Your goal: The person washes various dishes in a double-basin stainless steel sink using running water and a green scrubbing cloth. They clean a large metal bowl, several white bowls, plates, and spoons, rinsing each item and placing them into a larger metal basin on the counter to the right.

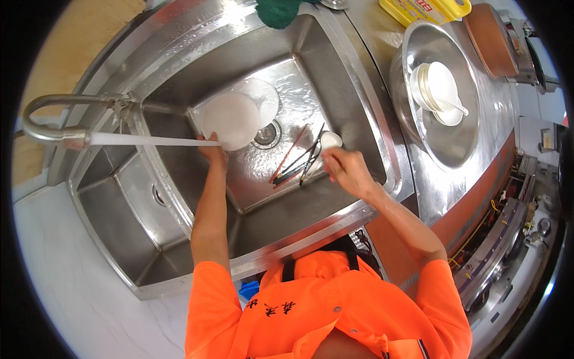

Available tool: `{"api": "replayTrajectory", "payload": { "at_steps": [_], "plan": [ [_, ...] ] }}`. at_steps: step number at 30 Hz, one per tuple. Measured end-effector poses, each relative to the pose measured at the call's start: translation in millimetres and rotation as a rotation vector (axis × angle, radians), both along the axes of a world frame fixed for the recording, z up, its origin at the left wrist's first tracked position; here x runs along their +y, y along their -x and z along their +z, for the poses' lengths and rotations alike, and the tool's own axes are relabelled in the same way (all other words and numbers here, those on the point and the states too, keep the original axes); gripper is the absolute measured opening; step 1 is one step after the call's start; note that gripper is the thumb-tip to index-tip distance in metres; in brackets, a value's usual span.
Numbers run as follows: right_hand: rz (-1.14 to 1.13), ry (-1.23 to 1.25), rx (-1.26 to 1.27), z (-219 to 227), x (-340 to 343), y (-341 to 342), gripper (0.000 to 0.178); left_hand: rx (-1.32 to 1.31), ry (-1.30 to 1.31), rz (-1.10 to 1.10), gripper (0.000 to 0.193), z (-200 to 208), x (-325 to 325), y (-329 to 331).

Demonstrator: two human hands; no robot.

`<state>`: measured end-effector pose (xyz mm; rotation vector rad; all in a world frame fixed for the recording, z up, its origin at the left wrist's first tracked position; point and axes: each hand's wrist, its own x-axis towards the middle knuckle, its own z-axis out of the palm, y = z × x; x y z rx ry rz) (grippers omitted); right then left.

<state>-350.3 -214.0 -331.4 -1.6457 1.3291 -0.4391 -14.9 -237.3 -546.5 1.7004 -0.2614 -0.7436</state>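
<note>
My left hand (213, 151) grips the near edge of a round white plate (232, 119) inside the sink (251, 209). Water from the tap (76, 136) runs in a stream past that hand and the plate's edge. Another white plate (268, 99) lies partly covered by the held one, near the drain (266, 135). My right hand (348, 172) is closed, with a small white spoon (330, 140) showing beyond its fingertips; the handle is hidden. Beside it, several dark and red chopsticks (293, 160) lie loosely on the sink bottom.
To the right, a large steel basin (409, 116) holds stacked white bowls (441, 84) and a white spoon (451, 106). Behind it stand a yellow container (426, 11) and a brown board (491, 40). A second sink compartment (134, 209) is at left; a green cloth (278, 13) lies at the far rim.
</note>
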Motion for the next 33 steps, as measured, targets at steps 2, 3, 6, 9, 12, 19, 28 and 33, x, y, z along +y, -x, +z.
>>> {"api": "replayTrajectory", "payload": {
  "at_steps": [2, 3, 6, 9, 12, 19, 28, 33],
  "plan": [
    [-0.070, 0.004, 0.102, -19.0, -23.9, -27.4, 0.025, 0.224, 0.072, 0.128, 0.021, 31.1, 3.1, 9.0],
    [-0.073, 0.008, 0.046, -35.4, -34.9, -43.9, 0.039, 0.222, 0.084, 0.095, 0.021, 40.0, 8.8, 9.7],
    [-0.155, -0.326, -0.205, -66.9, -65.1, -100.1, 0.062, 0.243, 0.111, 0.017, 0.021, 65.7, 29.2, 9.1],
    [-0.268, -0.709, -0.582, -80.3, -75.4, -133.5, 0.068, 0.296, 0.112, -0.041, 0.020, 99.4, 40.6, 19.7],
    [-0.411, -0.892, -0.764, -63.6, -58.3, -156.8, 0.054, 0.019, -0.066, -0.231, 0.028, 104.0, 54.0, 7.1],
    [-0.555, -1.001, -1.117, -94.1, -5.3, -187.0, 0.044, -1.287, -0.189, -0.838, 0.054, 148.9, 18.8, 46.1],
    [-0.594, -0.880, -1.156, -92.0, -34.2, -154.3, 0.049, -1.099, -0.121, -0.954, 0.057, 190.3, 80.7, 41.4],
    [-0.629, -0.830, -0.999, -75.1, -30.6, -151.6, 0.040, -0.427, -0.029, -0.289, 0.059, 174.2, 63.7, 43.5]
  ]
}}
